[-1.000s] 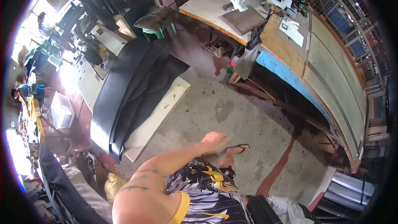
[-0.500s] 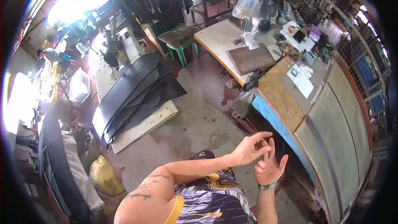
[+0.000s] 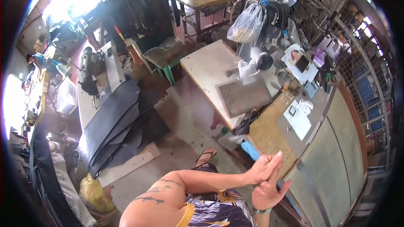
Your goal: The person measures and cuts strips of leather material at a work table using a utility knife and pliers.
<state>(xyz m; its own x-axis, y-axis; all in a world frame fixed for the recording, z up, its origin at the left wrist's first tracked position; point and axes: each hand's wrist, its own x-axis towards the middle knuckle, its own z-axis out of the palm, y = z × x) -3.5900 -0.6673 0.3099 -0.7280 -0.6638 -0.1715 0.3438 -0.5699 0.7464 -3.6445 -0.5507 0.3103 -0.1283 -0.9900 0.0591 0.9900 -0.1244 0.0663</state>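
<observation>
My left hand [image 3: 264,169] reaches across from the left, its fingers pressed round the raised fingers of my right hand [image 3: 266,196]. My right hand is palm up beneath it, thumb stretched out to the side, with a band on the wrist. No tool or material shows in either hand. Both are in front of the near corner of the workbench, whose brown board [image 3: 269,132] lies just beyond them.
Black sheets [image 3: 120,128] overhang a table at left. A dark slab [image 3: 245,96], clear plastic bag [image 3: 246,25] and white papers [image 3: 298,117] are on the right-hand benches. Near a green stool [image 3: 168,73] is floor; a person [image 3: 38,61] is far left.
The view has moved forward, bringing the benches closer. My left hand has closed in on my right hand's fingers, and a sandalled foot now shows on the floor.
</observation>
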